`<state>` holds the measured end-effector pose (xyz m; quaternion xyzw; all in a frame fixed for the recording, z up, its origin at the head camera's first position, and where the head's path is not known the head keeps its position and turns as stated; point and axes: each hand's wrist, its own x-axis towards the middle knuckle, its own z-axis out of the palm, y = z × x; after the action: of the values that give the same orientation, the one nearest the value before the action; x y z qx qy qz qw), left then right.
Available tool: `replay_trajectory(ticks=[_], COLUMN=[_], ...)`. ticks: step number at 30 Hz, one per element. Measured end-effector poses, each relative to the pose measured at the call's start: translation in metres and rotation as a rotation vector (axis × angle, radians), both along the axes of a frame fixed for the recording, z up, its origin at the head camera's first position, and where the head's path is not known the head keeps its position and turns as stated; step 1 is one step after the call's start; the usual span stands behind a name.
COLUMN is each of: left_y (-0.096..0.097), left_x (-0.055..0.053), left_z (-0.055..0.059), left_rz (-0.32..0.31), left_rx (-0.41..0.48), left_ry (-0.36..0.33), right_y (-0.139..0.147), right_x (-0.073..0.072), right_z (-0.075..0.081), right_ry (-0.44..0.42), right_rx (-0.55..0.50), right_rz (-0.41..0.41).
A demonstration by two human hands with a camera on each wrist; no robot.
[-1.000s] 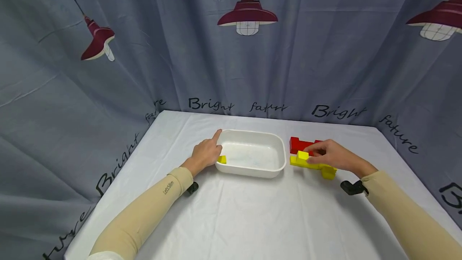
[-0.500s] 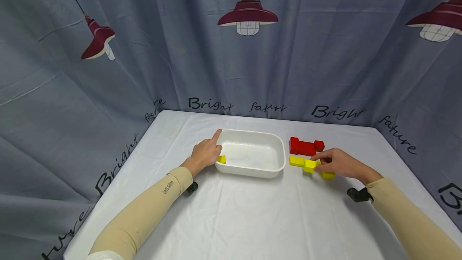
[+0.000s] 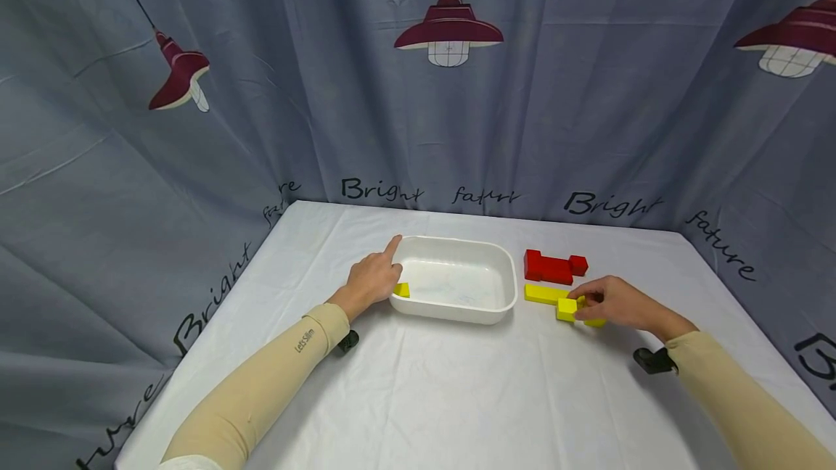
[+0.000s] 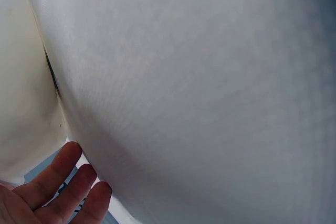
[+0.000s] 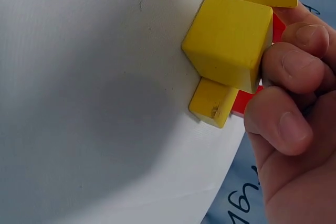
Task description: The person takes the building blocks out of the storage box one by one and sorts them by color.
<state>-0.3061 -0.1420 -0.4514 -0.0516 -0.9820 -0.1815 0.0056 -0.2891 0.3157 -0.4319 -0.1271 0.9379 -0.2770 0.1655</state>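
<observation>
A white plastic basin (image 3: 449, 309) stands mid-table with a small yellow block (image 3: 402, 289) inside its left end. My left hand (image 3: 371, 278) rests at the basin's left rim, index finger straight along it and thumb over the inner side. Three more of its fingers (image 4: 68, 190) lie extended in the left wrist view. To the basin's right, my right hand (image 3: 617, 303) pinches a yellow cube (image 3: 566, 310) at the near side of a long yellow bar (image 3: 543, 294). Another yellow cube (image 5: 228, 40) lies close under its curled fingers, with a smaller yellow piece (image 5: 212, 103) beside it.
Red blocks (image 3: 548, 269) lie just behind the yellow ones, a long one with smaller ones at its ends. A white cloth covers the table (image 3: 457, 397). A grey curtain (image 3: 575, 129) hangs behind the table and along its sides.
My right hand has moved right and toward me, carrying the yellow cube from over the long yellow bar to its near side. The left hand and the basin have stayed in place.
</observation>
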Motion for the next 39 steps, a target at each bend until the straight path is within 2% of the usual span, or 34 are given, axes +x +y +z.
replay_trajectory(ticks=[10,39], left_y=[-0.001,0.000], left_x=[0.001,-0.001], left_z=[0.000,0.001], left_rz=[0.003,0.006], left_rx=[0.000,0.003], left_ry=[-0.006,-0.021], right_y=[0.000,-0.009], right_x=[-0.002,-0.002], right_z=[-0.002,0.008], right_ry=[0.030,0.071], right_rx=[0.035,0.018], right_rz=[0.015,0.009])
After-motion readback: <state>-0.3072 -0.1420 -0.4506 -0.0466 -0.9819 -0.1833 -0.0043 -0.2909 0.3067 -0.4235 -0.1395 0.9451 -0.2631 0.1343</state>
